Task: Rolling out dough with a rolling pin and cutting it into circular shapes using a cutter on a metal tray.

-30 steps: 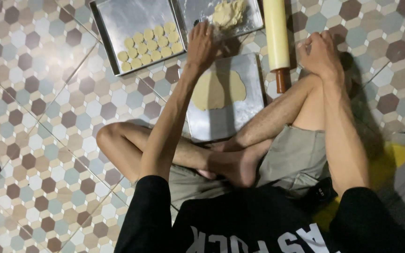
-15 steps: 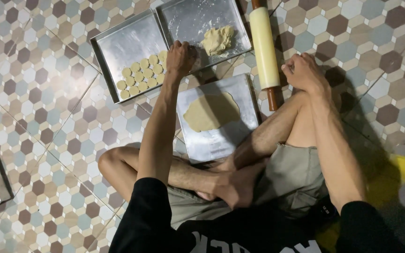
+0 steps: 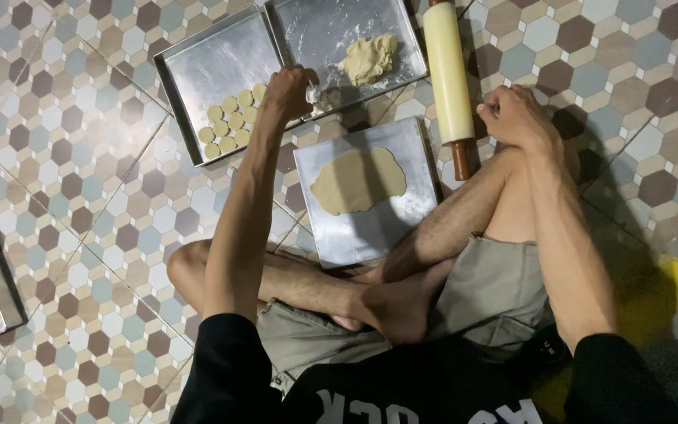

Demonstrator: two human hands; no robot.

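We see the tiled floor (image 3: pixel 64 157) filling the frame, then three metal trays: one upper left (image 3: pixel 213 71) with small dough rounds (image 3: pixel 229 124), one upper centre (image 3: pixel 331 31) with a dough lump (image 3: pixel 369 59), one at centre (image 3: pixel 386 228) with rolled dough (image 3: pixel 357 180). A rolling pin (image 3: pixel 447 71) lies upper right. Our left hand (image 3: pixel 288 93) sits curled at the tray edges, apparently pinching a floury bit; our right hand (image 3: pixel 515 114) rests loosely closed on the knee.

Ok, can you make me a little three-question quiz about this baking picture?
1. True or false: the rolling pin lies on the tiled floor.
2. What sits on the nearest tray?
3. The left hand is above: A) the trays, B) the knee, C) the rolling pin?

Key:
1. True.
2. A flat sheet of dough.
3. A; the right hand rests on the knee.
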